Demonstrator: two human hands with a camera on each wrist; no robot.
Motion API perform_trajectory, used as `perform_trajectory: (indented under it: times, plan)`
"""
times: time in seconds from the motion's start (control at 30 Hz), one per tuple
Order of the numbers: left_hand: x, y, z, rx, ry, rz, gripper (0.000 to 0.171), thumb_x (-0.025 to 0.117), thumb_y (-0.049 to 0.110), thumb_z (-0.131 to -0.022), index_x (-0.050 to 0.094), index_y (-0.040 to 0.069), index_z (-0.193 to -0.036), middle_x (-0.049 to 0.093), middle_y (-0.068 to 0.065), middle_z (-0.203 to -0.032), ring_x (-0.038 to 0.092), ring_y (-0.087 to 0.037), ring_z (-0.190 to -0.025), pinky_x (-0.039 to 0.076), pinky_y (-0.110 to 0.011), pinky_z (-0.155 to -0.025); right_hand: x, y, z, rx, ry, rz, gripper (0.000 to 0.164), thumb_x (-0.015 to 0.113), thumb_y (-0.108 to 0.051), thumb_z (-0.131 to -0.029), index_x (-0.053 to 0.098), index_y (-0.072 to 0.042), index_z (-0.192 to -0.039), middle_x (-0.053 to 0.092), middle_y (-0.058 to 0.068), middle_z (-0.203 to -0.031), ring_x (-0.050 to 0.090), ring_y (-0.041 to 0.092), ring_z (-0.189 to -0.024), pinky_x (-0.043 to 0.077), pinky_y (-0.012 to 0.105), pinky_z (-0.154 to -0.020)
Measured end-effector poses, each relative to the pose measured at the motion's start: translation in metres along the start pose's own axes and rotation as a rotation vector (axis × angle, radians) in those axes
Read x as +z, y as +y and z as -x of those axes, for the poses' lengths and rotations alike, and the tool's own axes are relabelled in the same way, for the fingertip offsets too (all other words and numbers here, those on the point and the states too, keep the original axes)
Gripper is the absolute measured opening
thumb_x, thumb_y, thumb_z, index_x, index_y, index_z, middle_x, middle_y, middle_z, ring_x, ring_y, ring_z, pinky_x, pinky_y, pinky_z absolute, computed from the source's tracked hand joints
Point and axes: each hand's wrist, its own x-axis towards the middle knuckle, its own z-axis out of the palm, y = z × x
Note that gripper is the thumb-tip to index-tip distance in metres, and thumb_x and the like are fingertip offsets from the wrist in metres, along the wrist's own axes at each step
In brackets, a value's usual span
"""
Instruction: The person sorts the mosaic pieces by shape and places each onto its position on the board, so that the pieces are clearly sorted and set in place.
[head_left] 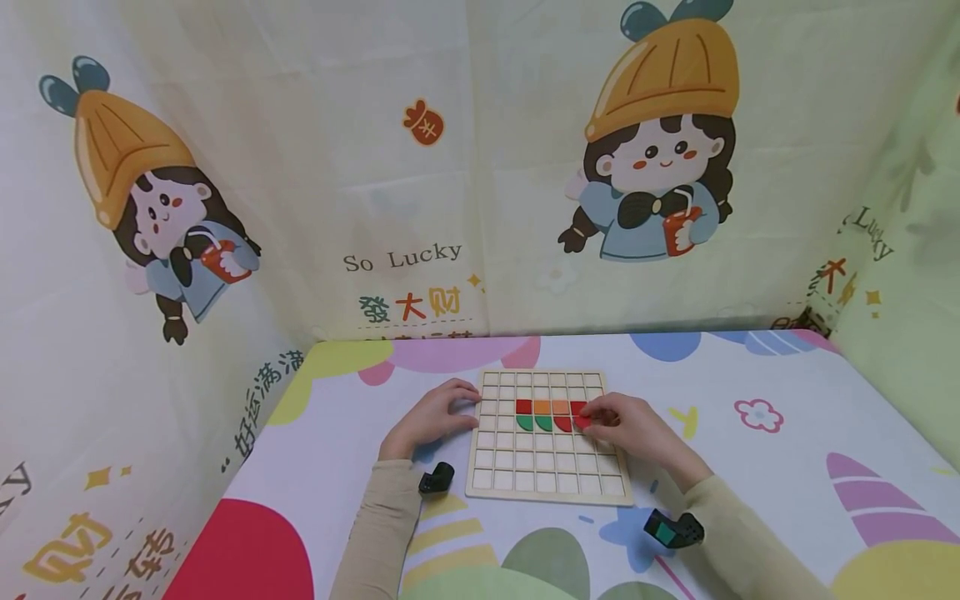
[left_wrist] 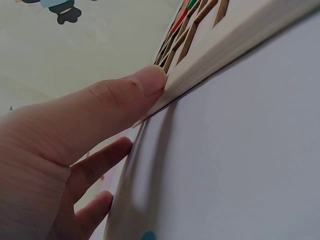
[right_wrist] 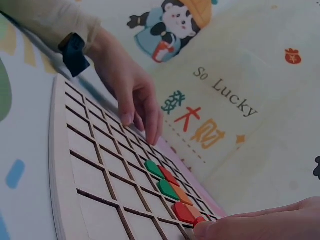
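A square wooden grid board (head_left: 551,500) lies flat on the table. One row in it holds a red square (head_left: 523,407), two orange squares (head_left: 551,407) and another red square, partly covered by fingers. Just below sit two green quarter-round pieces (head_left: 525,423) and a red quarter-round piece (head_left: 562,423). My right hand (head_left: 630,425) pinches a second red quarter-round piece (head_left: 581,423) at the end of this lower row. On the opposite side, my left hand (head_left: 435,417) touches the board's left edge, thumb (left_wrist: 147,81) against the rim and fingers loosely spread.
A patterned white cloth (head_left: 720,475) covers the table. Behind it hangs a printed curtain (head_left: 510,167), with more fabric at both sides. Black wrist devices sit on the left sleeve (head_left: 378,517) and the right sleeve (head_left: 738,533), near the board's front corners.
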Motion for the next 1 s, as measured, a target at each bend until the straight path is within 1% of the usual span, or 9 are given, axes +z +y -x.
perform_trajectory:
  times: [0.13, 0.2, 0.37, 0.47, 0.77, 1.0]
  plan:
    - [-0.0001, 0.0, 0.0005, 0.005, 0.009, 0.003, 0.037, 0.077, 0.022, -0.085, 0.069, 0.01, -0.119, 0.057, 0.003, -0.126, 0.051, -0.018, -0.122, 0.039, -0.04, -0.108, 0.0019, -0.0012, 0.0, -0.026, 0.0, 0.034, 0.023, 0.078, -0.017, -0.084, 0.071, -0.011, -0.105, 0.065, 0.0, -0.102, 0.056, 0.016, -0.086, 0.051, 0.036, -0.079]
    - [-0.0006, -0.0001, 0.0004, 0.018, 0.01, -0.007, 0.037, 0.077, 0.021, -0.085, 0.069, 0.009, -0.119, 0.057, 0.002, -0.126, 0.051, -0.019, -0.121, 0.039, -0.04, -0.108, 0.0023, -0.0019, 0.0005, -0.036, -0.003, 0.053, 0.023, 0.077, -0.017, -0.084, 0.071, -0.011, -0.105, 0.065, 0.0, -0.102, 0.056, 0.016, -0.087, 0.051, 0.036, -0.079]
    - [-0.0007, -0.0006, -0.0007, 0.048, 0.008, -0.04, 0.038, 0.076, 0.02, -0.085, 0.068, 0.007, -0.12, 0.057, 0.001, -0.125, 0.052, -0.019, -0.121, 0.039, -0.038, -0.108, 0.0032, -0.0033, 0.0014, -0.054, 0.002, 0.094, 0.021, 0.077, -0.016, -0.085, 0.071, -0.011, -0.104, 0.061, -0.001, -0.098, 0.051, 0.016, -0.082, 0.047, 0.031, -0.071]
    - [-0.0013, 0.001, -0.0005, 0.041, 0.003, -0.04, 0.038, 0.076, 0.019, -0.086, 0.068, 0.007, -0.121, 0.057, 0.0, -0.126, 0.052, -0.019, -0.121, 0.038, -0.038, -0.108, 0.0039, -0.0031, 0.001, -0.055, 0.005, 0.104, 0.021, 0.076, -0.016, -0.085, 0.071, -0.011, -0.104, 0.06, -0.002, -0.096, 0.049, 0.016, -0.081, 0.046, 0.03, -0.069]
    - [-0.0016, 0.0022, -0.0002, 0.031, 0.0, -0.043, 0.038, 0.077, 0.019, -0.085, 0.068, 0.007, -0.12, 0.057, 0.0, -0.126, 0.051, -0.019, -0.122, 0.038, -0.038, -0.109, 0.0045, -0.001, -0.0003, -0.059, 0.026, 0.114, 0.021, 0.075, -0.015, -0.085, 0.071, -0.01, -0.105, 0.06, -0.001, -0.095, 0.049, 0.016, -0.081, 0.046, 0.031, -0.07]
    - [-0.0015, 0.0018, -0.0002, 0.046, 0.002, -0.044, 0.038, 0.077, 0.019, -0.085, 0.068, 0.006, -0.12, 0.057, -0.001, -0.126, 0.052, -0.019, -0.121, 0.039, -0.038, -0.108, 0.0056, -0.0002, 0.0003, -0.056, 0.038, 0.111, 0.021, 0.076, -0.015, -0.085, 0.072, -0.01, -0.105, 0.061, -0.001, -0.098, 0.051, 0.016, -0.083, 0.048, 0.033, -0.074]
